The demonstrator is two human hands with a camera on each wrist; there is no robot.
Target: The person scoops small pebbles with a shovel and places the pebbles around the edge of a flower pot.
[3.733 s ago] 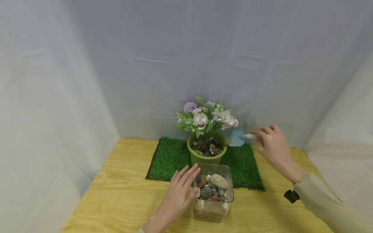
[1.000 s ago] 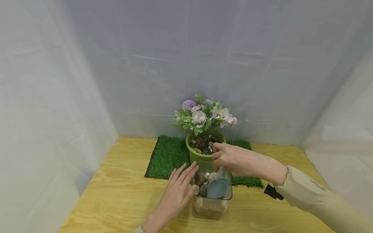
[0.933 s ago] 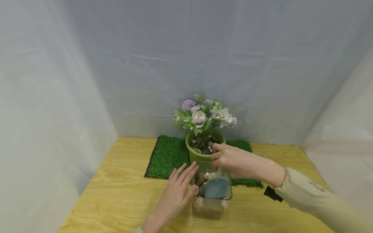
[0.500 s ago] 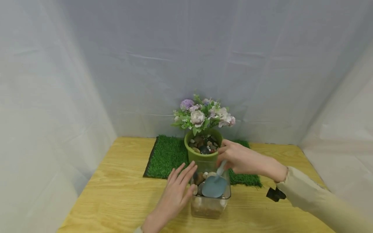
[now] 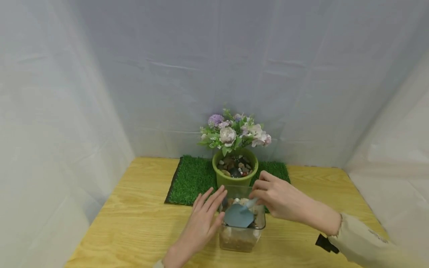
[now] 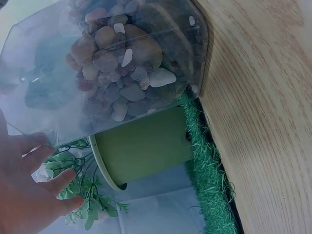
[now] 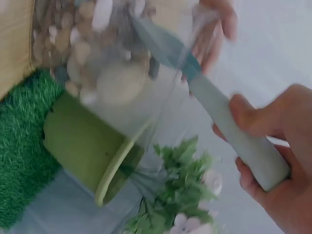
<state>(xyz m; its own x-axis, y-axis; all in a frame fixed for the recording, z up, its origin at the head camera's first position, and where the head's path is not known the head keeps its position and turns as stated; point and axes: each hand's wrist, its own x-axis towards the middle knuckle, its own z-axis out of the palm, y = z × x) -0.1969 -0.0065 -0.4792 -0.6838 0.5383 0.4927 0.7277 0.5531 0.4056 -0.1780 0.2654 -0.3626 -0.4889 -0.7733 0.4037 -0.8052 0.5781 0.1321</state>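
My right hand (image 5: 281,195) grips the pale handle of a small blue trowel (image 5: 239,216). In the right wrist view the thumb lies along the trowel's handle (image 7: 234,129), and the blade tip reaches the pebbles (image 7: 73,34). The blade is inside a clear plastic container (image 5: 239,238) of mixed stones, covering part of them in the head view. My left hand (image 5: 201,219) rests at the container's left side with fingers extended. Just behind the container stands a green flowerpot (image 5: 234,181) with stones inside and artificial-looking flowers (image 5: 231,134).
Pot and flowers stand on a dark-edged mat of artificial grass (image 5: 192,182). Beneath everything is a wood-grain table (image 5: 134,216). A pale sheet (image 5: 167,74) hangs behind and on both sides. A black band (image 5: 326,243) is at my right wrist.
My right hand has come from beside the pot to the container. Over the last second it has drawn slightly right and lower, while the blade has shifted left over the stones. The left hand stays put.
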